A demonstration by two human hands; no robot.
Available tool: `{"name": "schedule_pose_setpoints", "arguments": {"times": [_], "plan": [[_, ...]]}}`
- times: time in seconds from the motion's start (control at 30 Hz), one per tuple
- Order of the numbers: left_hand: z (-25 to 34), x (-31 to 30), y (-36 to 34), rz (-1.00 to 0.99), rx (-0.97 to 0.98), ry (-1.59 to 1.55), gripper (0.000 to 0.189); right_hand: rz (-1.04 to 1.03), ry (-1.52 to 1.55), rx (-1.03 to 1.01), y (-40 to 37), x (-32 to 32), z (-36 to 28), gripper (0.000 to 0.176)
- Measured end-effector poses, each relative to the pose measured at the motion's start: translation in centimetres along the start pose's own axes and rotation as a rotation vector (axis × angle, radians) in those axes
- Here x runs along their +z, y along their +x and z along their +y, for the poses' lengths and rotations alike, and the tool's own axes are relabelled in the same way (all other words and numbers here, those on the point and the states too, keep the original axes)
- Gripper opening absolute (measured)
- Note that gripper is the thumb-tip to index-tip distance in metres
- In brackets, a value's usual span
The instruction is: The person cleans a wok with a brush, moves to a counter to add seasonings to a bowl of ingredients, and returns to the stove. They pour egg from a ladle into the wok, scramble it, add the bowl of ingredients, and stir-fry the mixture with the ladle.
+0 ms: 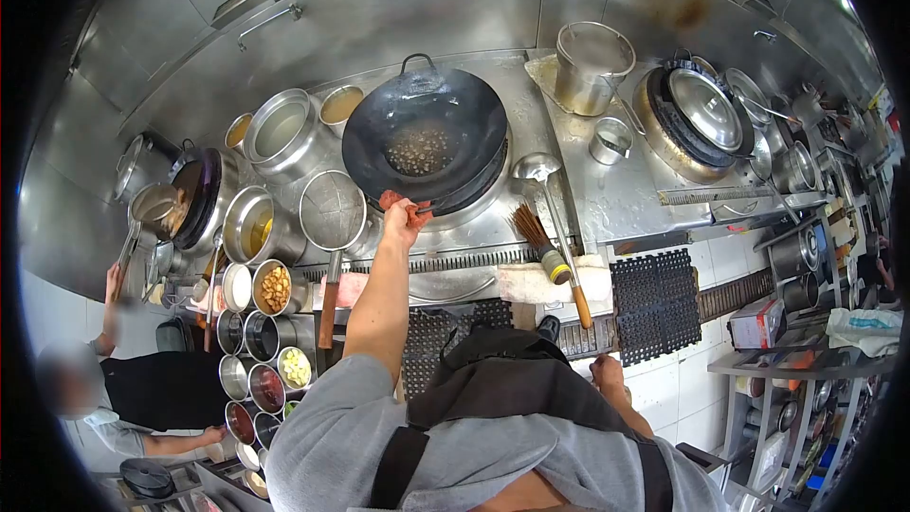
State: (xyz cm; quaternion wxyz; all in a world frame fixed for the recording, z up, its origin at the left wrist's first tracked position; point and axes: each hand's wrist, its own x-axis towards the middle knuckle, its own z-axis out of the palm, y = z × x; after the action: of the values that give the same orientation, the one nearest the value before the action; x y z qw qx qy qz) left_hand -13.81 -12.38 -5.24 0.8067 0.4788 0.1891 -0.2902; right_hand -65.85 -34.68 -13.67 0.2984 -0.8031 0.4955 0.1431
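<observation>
My left hand [402, 216] is closed on the near edge of a large black wok [370, 123], with a folded reddish cloth [417, 212] between. The wok tilts on the burner, its loop handle at the far side, and bubbling liquid [419, 150] lies in its bottom. Low by my right side, away from the stove, my right hand [608, 372] has its fingers curled; nothing shows in it. Between the hands, a ladle [559, 228] with a wooden handle and a bamboo wok brush [540, 245] rest at the stove's front edge. A wire-mesh strainer [333, 211] sits left of the wok.
Steel pots [281, 128] and containers of ingredients [275, 286] crowd the left. Another person [156, 379] stands there, one hand on a handle. A tall pot [594, 66], a steel cup [610, 140] and a lidded wok [705, 109] are on the right. Black mats [658, 303] cover the floor.
</observation>
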Motion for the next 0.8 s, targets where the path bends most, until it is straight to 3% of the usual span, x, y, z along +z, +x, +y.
{"name": "schedule_pose_setpoints", "arguments": {"times": [0.17, 0.23, 0.3, 0.37, 0.4, 0.5, 0.53, 0.57, 0.63, 0.67, 0.8], "plan": [[-0.2, 0.5, -1.1, 0.067, 0.053, -0.079, 0.024, -0.006, -0.001, 0.006, 2.9, -0.9, 2.5, 0.023], [-0.1, 2.5, -4.6, 0.085, 0.120, -0.089, 0.029, -0.016, 0.036, -0.026, 5.4, 0.1, 5.1, 0.023], [-0.7, 3.3, -6.8, 0.107, 0.187, -0.097, 0.034, 0.111, 0.028, -0.155, 6.5, -0.6, 5.9, 0.018], [-0.9, 3.3, -7.8, 0.180, 0.270, -0.155, 0.040, 0.083, 0.102, -0.133, 7.6, -1.6, 7.3, 0.018], [-0.7, 3.1, -8.6, 0.128, 0.231, -0.173, 0.046, 0.105, 0.042, -0.156, 7.8, -2.3, 8.2, 0.019], [-0.1, 5.0, -10.7, 0.157, 0.285, -0.157, 0.042, 0.043, 0.048, -0.112, 9.0, -4.7, 11.1, 0.021], [0.6, 3.9, -10.6, 0.094, 0.176, -0.091, 0.041, 0.060, 0.014, -0.120, 9.5, -5.2, 12.3, 0.020], [0.6, 4.0, -10.3, 0.100, 0.186, -0.087, 0.041, 0.077, -0.020, -0.127, 10.4, -5.8, 13.5, 0.020], [0.4, 4.6, -9.9, 0.268, 0.393, -0.110, 0.042, 0.004, -0.007, -0.082, 12.7, -7.2, 15.5, 0.021], [0.8, 6.1, -11.2, 0.271, 0.384, -0.071, 0.046, -0.063, 0.001, -0.025, 13.7, -7.7, 16.5, 0.022], [2.6, 11.2, -14.3, 0.270, 0.381, 0.045, 0.052, 0.026, -0.025, -0.085, 17.0, -9.8, 18.6, 0.022]]}}
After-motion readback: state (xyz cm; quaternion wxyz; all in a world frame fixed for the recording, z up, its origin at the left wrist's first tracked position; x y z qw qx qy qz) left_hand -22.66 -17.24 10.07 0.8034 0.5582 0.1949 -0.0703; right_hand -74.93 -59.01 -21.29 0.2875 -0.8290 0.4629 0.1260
